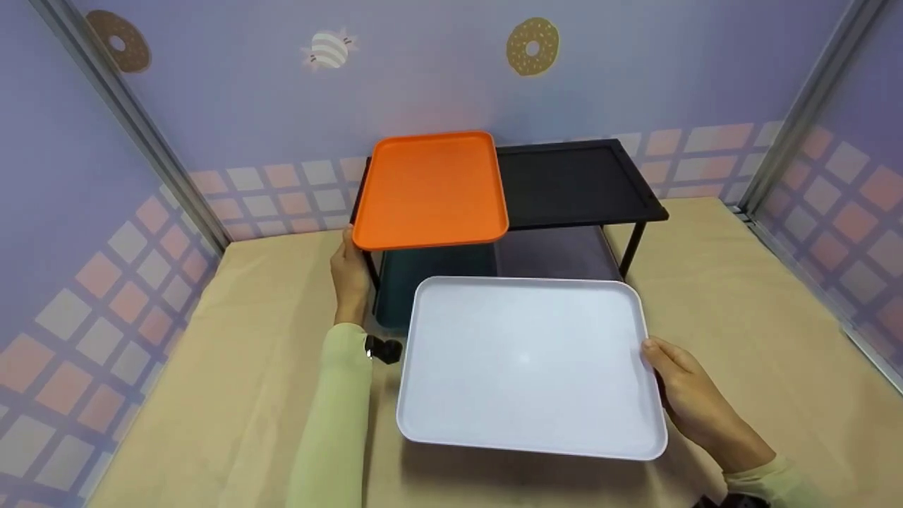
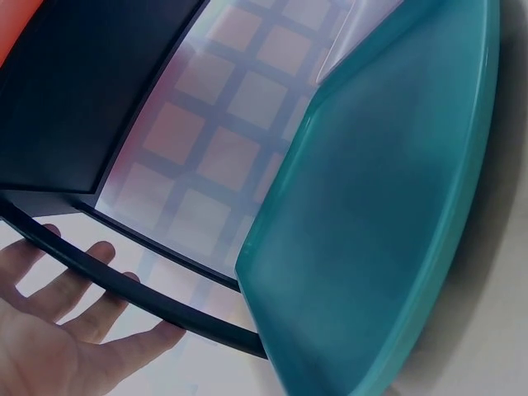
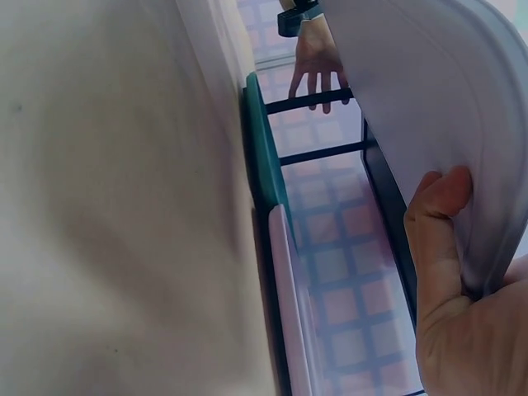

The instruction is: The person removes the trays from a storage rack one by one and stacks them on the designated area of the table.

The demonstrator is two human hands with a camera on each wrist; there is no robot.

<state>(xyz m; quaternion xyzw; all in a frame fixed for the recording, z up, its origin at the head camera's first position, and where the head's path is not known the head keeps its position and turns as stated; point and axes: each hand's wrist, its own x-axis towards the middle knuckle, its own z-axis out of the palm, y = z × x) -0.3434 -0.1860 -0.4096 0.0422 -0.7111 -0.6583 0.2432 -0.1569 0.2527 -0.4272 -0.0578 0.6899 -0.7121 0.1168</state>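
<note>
A white tray (image 1: pixel 525 367) is held up in front of the black rack (image 1: pixel 575 185), tilted toward the head camera. My right hand (image 1: pixel 695 395) grips its right edge, with the thumb on top; in the right wrist view, curled fingers (image 3: pixel 437 239) press its underside. My left hand (image 1: pixel 349 275) is at the rack's left front leg, beside the orange tray (image 1: pixel 432 190) on the rack's top. Its fingers (image 2: pixel 95 318) extend across the black leg (image 2: pixel 140 289) in the left wrist view. Below the rack top lies a teal tray (image 2: pixel 355 198).
Beside the teal tray, a greyish-lilac tray (image 1: pixel 554 252) lies under the rack's right half. A beige cloth (image 1: pixel 734 303) covers the table. Behind the rack stands a lilac wall (image 1: pixel 423 85) with printed tiles and doughnuts; metal posts (image 1: pixel 811 106) edge the side walls.
</note>
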